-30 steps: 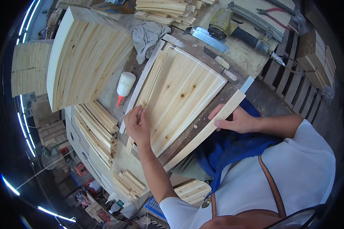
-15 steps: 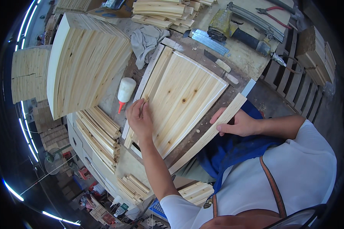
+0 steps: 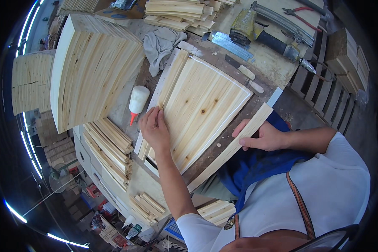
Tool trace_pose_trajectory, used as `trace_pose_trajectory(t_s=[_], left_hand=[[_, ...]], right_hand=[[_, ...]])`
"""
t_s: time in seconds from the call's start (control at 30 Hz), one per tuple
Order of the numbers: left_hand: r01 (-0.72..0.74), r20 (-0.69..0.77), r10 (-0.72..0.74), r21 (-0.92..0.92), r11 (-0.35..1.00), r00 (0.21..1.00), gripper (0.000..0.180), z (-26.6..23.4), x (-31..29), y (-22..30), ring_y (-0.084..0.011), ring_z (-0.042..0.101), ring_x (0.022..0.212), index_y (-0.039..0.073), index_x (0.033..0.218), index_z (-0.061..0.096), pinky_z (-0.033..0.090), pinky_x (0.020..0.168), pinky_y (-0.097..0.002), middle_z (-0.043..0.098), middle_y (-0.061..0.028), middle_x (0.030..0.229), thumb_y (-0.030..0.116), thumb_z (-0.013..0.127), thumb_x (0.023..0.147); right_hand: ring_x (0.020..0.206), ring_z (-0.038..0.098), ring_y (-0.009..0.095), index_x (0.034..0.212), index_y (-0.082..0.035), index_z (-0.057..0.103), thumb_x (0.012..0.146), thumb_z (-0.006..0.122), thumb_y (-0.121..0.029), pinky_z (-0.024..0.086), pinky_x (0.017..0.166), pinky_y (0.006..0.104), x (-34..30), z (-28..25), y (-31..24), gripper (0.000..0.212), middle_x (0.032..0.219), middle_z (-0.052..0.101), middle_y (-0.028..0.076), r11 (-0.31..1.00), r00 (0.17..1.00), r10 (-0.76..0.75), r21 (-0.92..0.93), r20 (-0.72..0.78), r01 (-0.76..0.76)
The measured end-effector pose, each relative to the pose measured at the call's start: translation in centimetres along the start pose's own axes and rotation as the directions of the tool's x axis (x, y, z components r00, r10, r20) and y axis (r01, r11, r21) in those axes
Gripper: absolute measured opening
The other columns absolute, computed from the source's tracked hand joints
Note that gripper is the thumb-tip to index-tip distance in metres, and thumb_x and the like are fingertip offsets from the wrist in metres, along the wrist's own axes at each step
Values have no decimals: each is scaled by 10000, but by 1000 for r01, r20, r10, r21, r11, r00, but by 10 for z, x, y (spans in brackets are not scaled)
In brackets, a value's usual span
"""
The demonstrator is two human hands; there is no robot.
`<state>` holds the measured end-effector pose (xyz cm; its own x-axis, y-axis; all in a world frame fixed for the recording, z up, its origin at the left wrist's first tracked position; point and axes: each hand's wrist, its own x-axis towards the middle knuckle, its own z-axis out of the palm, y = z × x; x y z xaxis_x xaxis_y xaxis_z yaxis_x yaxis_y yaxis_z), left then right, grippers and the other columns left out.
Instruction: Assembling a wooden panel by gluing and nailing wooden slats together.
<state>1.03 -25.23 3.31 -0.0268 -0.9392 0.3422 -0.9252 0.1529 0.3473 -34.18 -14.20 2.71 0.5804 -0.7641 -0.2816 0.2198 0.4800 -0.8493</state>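
Observation:
A pale knotty wooden panel (image 3: 210,110) lies in a frame on the bench, with a white glue-like line along its far and right edges. Along its left side lies a narrow wooden strip (image 3: 174,80). My left hand (image 3: 154,131) has its fingers curled and pinched on that strip, near its middle. My right hand (image 3: 266,136) grips a second long wooden strip (image 3: 235,145), thumb on one side and fingers on the other, held at the near right edge of the frame. A white glue bottle (image 3: 139,99) with a red nozzle lies left of my left hand.
A tall stack of panels (image 3: 98,75) stands at the left, with stacked strips (image 3: 109,147) below it. Beyond the frame are a grey cloth (image 3: 161,46), a knife (image 3: 239,67), a yellow-and-black air tool (image 3: 243,29) and red-handled pliers (image 3: 298,16). A pallet (image 3: 336,101) is at the right.
The left strip has moved right, toward the panel, and the gap between them has narrowed. My left hand has shifted slightly with it. My right hand holds its strip nearly still.

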Motion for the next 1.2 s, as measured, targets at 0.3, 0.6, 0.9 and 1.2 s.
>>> trace_pose_trajectory(t_s=[0.3, 0.6, 0.9, 1.2], left_hand=[[87, -44, -85, 34, 996, 995, 145, 13, 2, 12, -287, 661, 1052, 46, 1062, 811, 530, 949, -418, 721, -126, 1111, 114, 763, 943], [135, -6, -135, -45, 990, 991, 119, 12, 5, 11, -283, 669, 1018, 28, 1028, 787, 541, 918, -401, 710, -111, 1071, 107, 745, 952], [-13, 24, 11, 71, 997, 1000, 185, -1, 4, 19, -331, 641, 1126, 45, 1078, 796, 507, 1004, -436, 722, -141, 1142, 150, 671, 990], [88, 58, -91, 48, 995, 994, 228, -3, 3, 15, -350, 633, 1141, 33, 1120, 792, 496, 1021, -445, 733, -153, 1147, 157, 651, 988]], right_hand=[[820, 676, 101, 1254, -9, 640, 1031, 690, -134, 572, 749, 261, -1, 1, 2, 261, 996, 693, 54, 999, 999, -10, 51, -32, 12], [858, 685, 117, 1257, -4, 640, 1025, 678, -112, 579, 771, 268, 1, 3, 0, 259, 1018, 693, 67, 996, 999, -33, 79, -15, 35], [910, 707, 158, 1285, 7, 635, 983, 643, -34, 604, 826, 309, 1, -1, 5, 305, 1099, 708, 111, 989, 1000, 12, 145, 4, -12], [894, 721, 177, 1286, -2, 641, 965, 649, -59, 610, 833, 325, 1, 1, 2, 326, 1094, 730, 122, 994, 998, 41, 107, -46, -36]])
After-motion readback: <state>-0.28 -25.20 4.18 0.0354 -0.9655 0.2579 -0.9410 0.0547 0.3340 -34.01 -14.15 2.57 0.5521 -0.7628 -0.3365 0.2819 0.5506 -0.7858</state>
